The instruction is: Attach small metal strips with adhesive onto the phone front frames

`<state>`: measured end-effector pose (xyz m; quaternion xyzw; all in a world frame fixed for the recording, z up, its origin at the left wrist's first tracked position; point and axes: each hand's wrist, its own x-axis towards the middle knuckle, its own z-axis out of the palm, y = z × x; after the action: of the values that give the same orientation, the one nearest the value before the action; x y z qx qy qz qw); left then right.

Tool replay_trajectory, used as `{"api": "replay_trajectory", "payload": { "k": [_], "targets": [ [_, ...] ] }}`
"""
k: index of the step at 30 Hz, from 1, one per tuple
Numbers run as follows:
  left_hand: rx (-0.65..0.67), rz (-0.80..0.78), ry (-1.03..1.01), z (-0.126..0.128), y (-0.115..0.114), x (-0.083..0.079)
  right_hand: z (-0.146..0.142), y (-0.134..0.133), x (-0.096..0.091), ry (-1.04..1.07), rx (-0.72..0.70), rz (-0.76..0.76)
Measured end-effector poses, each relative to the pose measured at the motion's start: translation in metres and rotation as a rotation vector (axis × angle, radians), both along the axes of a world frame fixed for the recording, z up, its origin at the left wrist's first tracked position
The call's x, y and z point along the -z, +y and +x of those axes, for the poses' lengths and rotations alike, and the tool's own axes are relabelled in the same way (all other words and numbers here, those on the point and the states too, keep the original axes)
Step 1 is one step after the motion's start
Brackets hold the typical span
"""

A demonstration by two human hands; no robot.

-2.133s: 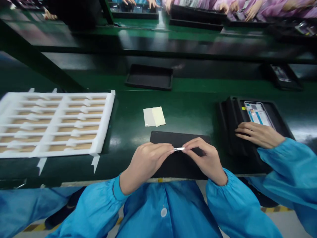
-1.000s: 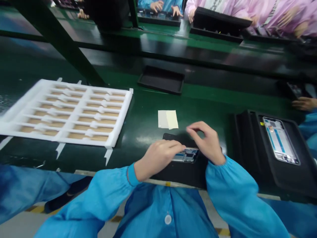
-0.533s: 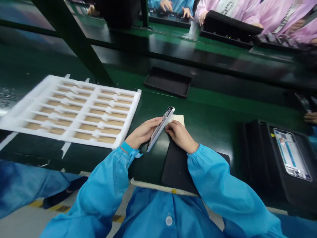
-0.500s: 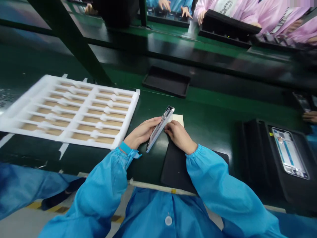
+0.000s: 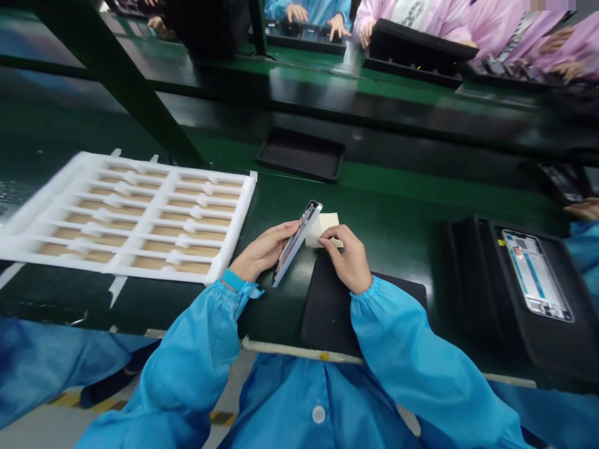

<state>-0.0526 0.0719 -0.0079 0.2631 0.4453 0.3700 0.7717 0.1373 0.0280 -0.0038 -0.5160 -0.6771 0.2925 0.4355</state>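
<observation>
My left hand (image 5: 262, 251) grips a slim phone frame (image 5: 296, 242), held on edge and tilted, its top pointing away from me. My right hand (image 5: 349, 257) is closed beside it, with fingertips pinching the pale yellow sheet (image 5: 326, 226) that lies on the green bench. A black mat (image 5: 337, 305) lies under my right wrist at the near edge of the bench.
A white foam tray (image 5: 126, 215) with several slotted rows sits to the left. At the right a black tray (image 5: 472, 274) holds another phone frame (image 5: 536, 274). An empty black tray (image 5: 299, 156) rests further back. Other people's hands work at the far benches, and one hand (image 5: 583, 209) shows at the right edge.
Both hands moved from the mat forward to the yellow sheet. The phone frame went from lying flat to standing on edge in my left hand. My right fingers now pinch the sheet.
</observation>
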Motion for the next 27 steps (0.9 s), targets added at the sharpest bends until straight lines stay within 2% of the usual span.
{"api": "replay_trajectory", "payload": {
  "k": [5,9,12,14,16,18,20,21,22,24,27],
  "targets": [
    [0.094,0.099,0.064,-0.002,-0.007,-0.007,0.041,-0.032,-0.031,0.219,0.270,-0.024],
    [0.124,0.301,0.266,0.002,-0.010,-0.019,0.073,-0.057,-0.050,0.303,0.432,0.020],
    [0.108,0.429,0.407,0.008,-0.012,-0.033,0.083,-0.065,-0.055,0.379,0.423,-0.006],
    [0.119,0.574,0.500,0.015,-0.022,-0.043,0.083,-0.069,-0.058,0.413,0.401,-0.022],
    [0.134,0.842,0.619,0.025,-0.040,-0.053,0.079,-0.074,-0.064,0.407,0.390,-0.013],
    [0.170,1.182,0.754,0.036,-0.064,-0.058,0.074,-0.083,-0.072,0.369,0.371,0.014],
    [0.259,1.469,0.911,0.048,-0.088,-0.057,0.068,-0.093,-0.077,0.312,0.330,0.029],
    [0.321,1.564,0.991,0.052,-0.098,-0.055,0.066,-0.099,-0.078,0.282,0.301,0.024],
    [0.382,1.620,1.059,0.056,-0.106,-0.052,0.063,-0.104,-0.077,0.253,0.274,0.011],
    [0.481,1.629,1.124,0.059,-0.118,-0.045,0.059,-0.112,-0.072,0.200,0.238,-0.031],
    [0.510,1.571,1.070,0.054,-0.124,-0.040,0.054,-0.120,-0.061,0.148,0.220,-0.092]
  ]
}}
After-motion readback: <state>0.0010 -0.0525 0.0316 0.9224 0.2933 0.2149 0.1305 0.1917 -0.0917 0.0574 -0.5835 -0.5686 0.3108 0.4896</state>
